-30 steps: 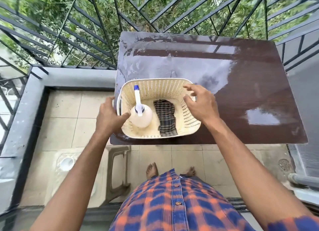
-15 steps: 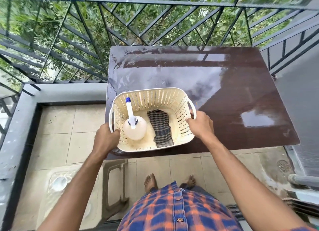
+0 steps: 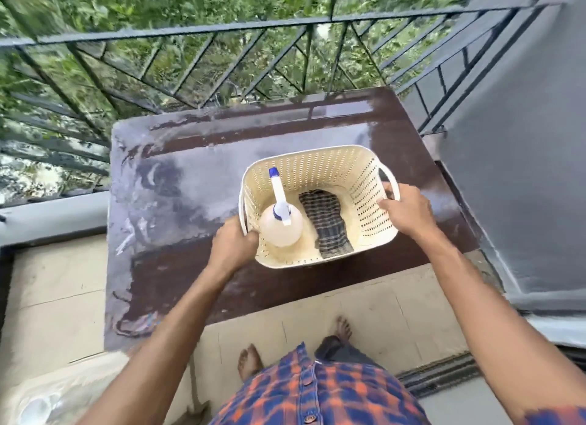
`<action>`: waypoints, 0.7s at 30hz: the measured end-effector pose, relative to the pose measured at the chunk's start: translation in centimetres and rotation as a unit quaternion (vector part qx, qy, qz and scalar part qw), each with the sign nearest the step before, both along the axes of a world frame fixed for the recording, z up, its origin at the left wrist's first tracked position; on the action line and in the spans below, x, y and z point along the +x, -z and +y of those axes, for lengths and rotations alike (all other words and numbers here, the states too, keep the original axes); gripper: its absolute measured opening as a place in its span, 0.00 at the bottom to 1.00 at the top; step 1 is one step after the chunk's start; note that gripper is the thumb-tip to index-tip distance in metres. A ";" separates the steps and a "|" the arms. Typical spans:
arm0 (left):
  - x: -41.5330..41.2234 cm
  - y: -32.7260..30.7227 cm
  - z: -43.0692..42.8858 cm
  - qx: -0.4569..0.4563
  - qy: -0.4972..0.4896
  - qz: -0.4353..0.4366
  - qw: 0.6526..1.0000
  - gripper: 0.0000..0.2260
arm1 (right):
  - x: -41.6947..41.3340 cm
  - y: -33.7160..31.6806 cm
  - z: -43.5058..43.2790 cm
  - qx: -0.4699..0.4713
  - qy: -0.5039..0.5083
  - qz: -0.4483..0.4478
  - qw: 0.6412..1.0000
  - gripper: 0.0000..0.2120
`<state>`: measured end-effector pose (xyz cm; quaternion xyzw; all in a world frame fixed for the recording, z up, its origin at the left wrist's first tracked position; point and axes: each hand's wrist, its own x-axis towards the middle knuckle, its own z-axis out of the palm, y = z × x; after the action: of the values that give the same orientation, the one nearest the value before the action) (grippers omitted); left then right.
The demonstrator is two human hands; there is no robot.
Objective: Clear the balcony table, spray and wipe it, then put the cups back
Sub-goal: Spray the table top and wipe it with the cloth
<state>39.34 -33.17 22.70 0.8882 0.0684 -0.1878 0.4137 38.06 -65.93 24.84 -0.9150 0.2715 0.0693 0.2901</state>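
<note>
A cream perforated basket (image 3: 326, 167) is over the right half of the dark brown, wet-looking balcony table (image 3: 190, 170). Inside it stand a clear spray bottle (image 3: 280, 226) with a white and blue nozzle and lies a dark checked cloth (image 3: 328, 223). My left hand (image 3: 233, 248) grips the basket's left handle. My right hand (image 3: 407, 209) grips its right handle. No cups are in view.
A black metal railing (image 3: 222, 63) with greenery behind runs along the far edge. A grey wall (image 3: 523, 139) stands close on the right. A pale plastic stool (image 3: 63, 389) sits on the tiled floor at lower left. My bare feet are near the table's front edge.
The basket, held by both handles, has shifted from the table's left front corner toward its right side. The view has swung left and my right hand moved from the rim onto the handle.
</note>
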 end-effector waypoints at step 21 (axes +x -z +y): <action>-1.1 2.5 -25.7 -0.002 0.003 0.025 1.000 0.26 | -1.8 4.3 -25.3 -0.002 0.021 -0.013 1.000 0.25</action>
<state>38.21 -58.85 20.19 0.8825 0.0757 -0.2118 0.4131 36.30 -91.24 20.58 -0.9106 0.2868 0.0514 0.2932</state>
